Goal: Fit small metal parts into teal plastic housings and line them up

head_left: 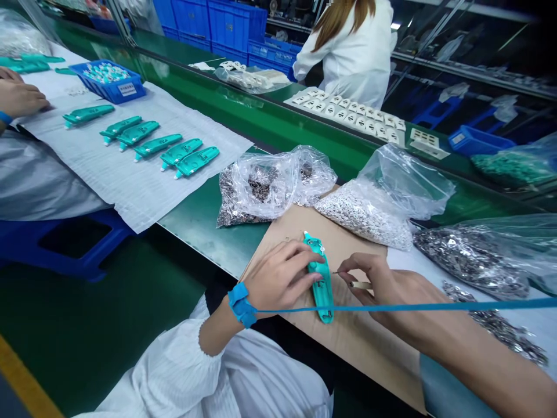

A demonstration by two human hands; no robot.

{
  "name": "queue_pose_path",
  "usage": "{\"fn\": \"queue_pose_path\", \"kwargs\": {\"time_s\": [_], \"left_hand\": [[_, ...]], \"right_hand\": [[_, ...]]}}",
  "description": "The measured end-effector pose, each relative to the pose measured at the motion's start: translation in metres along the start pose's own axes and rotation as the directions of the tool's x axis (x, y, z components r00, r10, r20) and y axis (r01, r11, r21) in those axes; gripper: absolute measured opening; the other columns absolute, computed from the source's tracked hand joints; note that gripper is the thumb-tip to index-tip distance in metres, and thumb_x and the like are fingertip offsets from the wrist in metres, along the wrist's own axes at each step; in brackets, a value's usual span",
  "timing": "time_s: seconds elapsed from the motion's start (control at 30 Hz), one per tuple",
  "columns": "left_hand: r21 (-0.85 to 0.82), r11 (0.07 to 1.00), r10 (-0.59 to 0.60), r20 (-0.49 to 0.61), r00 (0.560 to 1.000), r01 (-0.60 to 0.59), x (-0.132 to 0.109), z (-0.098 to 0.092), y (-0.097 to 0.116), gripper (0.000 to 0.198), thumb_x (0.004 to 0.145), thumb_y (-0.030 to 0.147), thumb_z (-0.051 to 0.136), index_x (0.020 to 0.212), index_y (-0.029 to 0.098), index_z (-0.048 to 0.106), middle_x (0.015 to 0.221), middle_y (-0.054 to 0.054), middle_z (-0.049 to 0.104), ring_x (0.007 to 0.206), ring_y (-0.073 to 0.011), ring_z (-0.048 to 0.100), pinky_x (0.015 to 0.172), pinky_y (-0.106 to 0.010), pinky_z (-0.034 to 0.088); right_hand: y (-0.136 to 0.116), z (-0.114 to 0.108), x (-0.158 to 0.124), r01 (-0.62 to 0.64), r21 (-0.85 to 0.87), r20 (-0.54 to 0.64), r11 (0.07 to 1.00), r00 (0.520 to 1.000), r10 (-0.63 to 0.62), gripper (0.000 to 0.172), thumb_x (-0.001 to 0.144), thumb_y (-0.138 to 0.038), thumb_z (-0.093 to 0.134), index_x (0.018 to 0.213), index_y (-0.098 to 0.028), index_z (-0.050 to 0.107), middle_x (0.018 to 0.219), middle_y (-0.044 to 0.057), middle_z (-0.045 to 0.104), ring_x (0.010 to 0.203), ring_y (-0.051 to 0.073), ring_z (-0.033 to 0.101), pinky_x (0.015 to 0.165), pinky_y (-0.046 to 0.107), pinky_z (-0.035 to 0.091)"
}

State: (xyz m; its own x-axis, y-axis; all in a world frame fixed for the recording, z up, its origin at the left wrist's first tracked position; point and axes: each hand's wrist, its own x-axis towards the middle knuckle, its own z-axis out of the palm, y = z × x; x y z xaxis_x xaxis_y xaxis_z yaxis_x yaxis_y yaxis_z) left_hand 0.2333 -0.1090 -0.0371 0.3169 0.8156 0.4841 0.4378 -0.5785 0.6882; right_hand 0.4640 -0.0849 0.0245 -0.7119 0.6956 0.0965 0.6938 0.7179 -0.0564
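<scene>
A teal pen-shaped plastic housing lies on a brown cardboard sheet, its white tip pointing away from me. My left hand, with a blue strap on the wrist, presses its curled fingers against the housing's left side and holds it down. My right hand is pinched round a thin pale tool whose fine point touches the housing's right edge. A blue cord runs from the wrist strap across my right forearm.
Clear bags of small metal parts lie behind the cardboard. To the left, several finished teal housings lie in a row on white foam sheet beside a blue tray. Another person's hand rests far left; a person in white works across the belt.
</scene>
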Motion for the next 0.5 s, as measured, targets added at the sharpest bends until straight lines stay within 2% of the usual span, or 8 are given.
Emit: {"fn": "queue_pose_path", "kwargs": {"time_s": [0.1, 0.2, 0.3, 0.37, 0.43, 0.5], "left_hand": [[0.009, 1.000, -0.020, -0.093, 0.995, 0.021, 0.002, -0.003, 0.009, 0.020, 0.098, 0.034, 0.057, 0.106, 0.018, 0.066, 0.096, -0.006, 0.066, 0.092, -0.0203, 0.064, 0.085, -0.033, 0.052], [0.056, 0.998, -0.011, -0.093, 0.996, 0.016, 0.005, -0.004, 0.017, 0.017, 0.099, 0.030, 0.056, 0.096, 0.018, 0.068, 0.087, -0.004, 0.066, 0.082, -0.0185, 0.063, 0.077, -0.032, 0.050], [0.054, 0.998, -0.032, -0.103, 0.994, 0.037, 0.006, -0.004, 0.022, 0.016, 0.099, 0.027, 0.055, 0.092, 0.018, 0.066, 0.084, -0.003, 0.066, 0.080, -0.0183, 0.063, 0.075, -0.031, 0.050], [-0.005, 0.998, -0.059, -0.117, 0.991, 0.059, 0.007, -0.004, 0.024, 0.014, 0.098, 0.026, 0.055, 0.091, 0.018, 0.064, 0.084, -0.003, 0.064, 0.080, -0.0175, 0.062, 0.074, -0.030, 0.050], [-0.091, 0.992, -0.097, -0.143, 0.985, 0.084, 0.007, -0.002, 0.026, 0.013, 0.098, 0.024, 0.054, 0.092, 0.018, 0.062, 0.085, -0.003, 0.062, 0.078, -0.0156, 0.061, 0.072, -0.027, 0.051], [-0.173, 0.979, -0.134, -0.177, 0.975, 0.103, 0.008, 0.000, 0.028, 0.011, 0.098, 0.023, 0.053, 0.092, 0.018, 0.060, 0.087, -0.003, 0.061, 0.077, -0.0138, 0.061, 0.071, -0.024, 0.052]], "right_hand": [[-0.006, -0.004, 0.003, 0.059, 0.120, 0.010, 0.991, 0.998, -0.060, 0.018, 0.101, -0.029, 0.043, 0.116, -0.020, 0.045, 0.083, 0.006, 0.072, 0.052, 0.020, 0.069, 0.042, 0.024, 0.041], [-0.012, -0.007, 0.008, 0.064, 0.184, -0.042, 0.981, 0.998, -0.057, 0.019, 0.100, -0.028, 0.042, 0.116, -0.018, 0.045, 0.090, 0.010, 0.074, 0.055, 0.021, 0.071, 0.041, 0.025, 0.044], [-0.017, -0.008, 0.009, 0.023, 0.196, -0.084, 0.980, 0.996, -0.007, 0.022, 0.098, -0.030, 0.046, 0.118, -0.019, 0.046, 0.093, 0.010, 0.074, 0.060, 0.023, 0.072, 0.043, 0.026, 0.046], [-0.021, -0.009, 0.009, -0.021, 0.254, -0.133, 0.967, 0.990, 0.057, 0.026, 0.097, -0.032, 0.051, 0.120, -0.021, 0.046, 0.098, 0.009, 0.074, 0.059, 0.020, 0.070, 0.045, 0.025, 0.048], [-0.025, -0.011, 0.010, -0.066, 0.337, -0.191, 0.939, 0.972, 0.136, 0.030, 0.097, -0.031, 0.055, 0.123, -0.022, 0.046, 0.099, 0.008, 0.073, 0.054, 0.014, 0.065, 0.046, 0.024, 0.049], [-0.028, -0.015, 0.012, -0.065, 0.379, -0.227, 0.923, 0.961, 0.161, 0.023, 0.097, -0.029, 0.056, 0.119, -0.023, 0.052, 0.093, 0.005, 0.072, 0.048, 0.010, 0.056, 0.047, 0.023, 0.047]]}}
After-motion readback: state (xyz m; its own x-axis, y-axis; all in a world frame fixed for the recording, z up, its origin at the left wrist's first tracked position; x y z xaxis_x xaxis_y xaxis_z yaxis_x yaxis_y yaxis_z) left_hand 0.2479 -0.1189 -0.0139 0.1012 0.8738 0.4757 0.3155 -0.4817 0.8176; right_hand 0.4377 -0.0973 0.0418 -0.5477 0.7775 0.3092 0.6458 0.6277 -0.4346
